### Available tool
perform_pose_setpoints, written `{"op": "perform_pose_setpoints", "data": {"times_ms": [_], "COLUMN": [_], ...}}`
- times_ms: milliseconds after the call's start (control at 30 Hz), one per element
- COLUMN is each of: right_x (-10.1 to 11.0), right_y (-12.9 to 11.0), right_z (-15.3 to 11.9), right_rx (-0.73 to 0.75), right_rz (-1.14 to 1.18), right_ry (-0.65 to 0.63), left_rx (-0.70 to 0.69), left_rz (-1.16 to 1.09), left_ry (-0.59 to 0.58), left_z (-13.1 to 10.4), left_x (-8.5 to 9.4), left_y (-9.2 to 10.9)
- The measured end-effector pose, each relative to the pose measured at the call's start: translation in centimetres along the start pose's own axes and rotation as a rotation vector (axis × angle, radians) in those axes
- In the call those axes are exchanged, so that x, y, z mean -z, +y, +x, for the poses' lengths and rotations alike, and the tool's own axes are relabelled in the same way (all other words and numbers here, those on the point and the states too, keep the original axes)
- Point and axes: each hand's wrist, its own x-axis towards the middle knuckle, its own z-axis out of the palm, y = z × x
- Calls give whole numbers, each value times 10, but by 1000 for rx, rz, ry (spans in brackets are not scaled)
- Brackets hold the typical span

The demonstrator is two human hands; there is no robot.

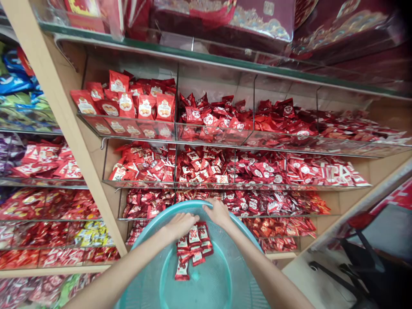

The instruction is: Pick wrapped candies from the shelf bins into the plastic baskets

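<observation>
A large turquoise plastic basket [227, 274] is in front of the shelves, its far rim against the lower rows. Several small red-and-white candy packets [182, 268] lie loosely piled inside, left of its middle. My right hand [219, 213] grips the far rim, thumb on the inner side and fingers over the edge. Inside the basket, my left hand [183, 225] is just above the packets, its fingers curled together. Whatever those fingers hold, if anything, is hidden from me.
Clear-fronted shelf bins hold red wrapped sweets [202, 165] in several rows. Larger red snack packets [146, 106] fill the upper-left bin. A wooden upright [69, 116] divides the shelving. Dark red gift boxes [225, 19] stand on top; a black chair [370, 262] is at lower right.
</observation>
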Motion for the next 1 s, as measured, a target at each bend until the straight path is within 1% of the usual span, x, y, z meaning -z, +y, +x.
{"op": "perform_pose_setpoints", "data": {"times_ms": [67, 167, 267, 333, 400, 433, 533, 567, 600, 667, 733, 867, 933, 1000], "right_x": [0, -1, -2, -3, -4, -4, -4, -4, -4, -4, -4, -4, -3, -3], "right_y": [0, 0, 2, 4, 6, 6, 6, 5, 4, 4, 4, 9, 11, 12], "right_z": [0, 0, -1, -2, -2, -1, -1, -1, -1, -1, -1, -1, -1, -1], "right_rx": [3, 8, 0, -8, -16, -24, -33, -32, -27, -19, -18, -27, -35, -38], "right_rz": [12, 28, 47, 56, 58, 55, 43, 43, 45, 51, 53, 64, 70, 73], "right_ry": [10, 25, 26, 20, 9, 4, 1, 4, 6, 7, 6, 17, 20, 21], "left_rx": [1, 5, -13, -72, -153, -174, -204, -184, -165, -145, -124, -63, -50, -44], "left_rz": [58, 122, 116, 83, 25, -4, -67, -74, -62, -20, 19, 93, 97, 76], "left_ry": [-7, 18, 83, 144, 230, 299, 520, 582, 620, 632, 591, 439, 416, 426], "left_z": [4, 7, 2, -3, -6, -7, 2, 7, 13, 26, 37, 48, 49, 49], "left_x": [-3, -4, 6, 21, 44, 58, 97, 108, 118, 133, 140, 140, 138, 137], "left_y": [-1, 0, 6, 13, 17, 18, 14, 12, 9, 5, 2, 2, 3, 3]}}
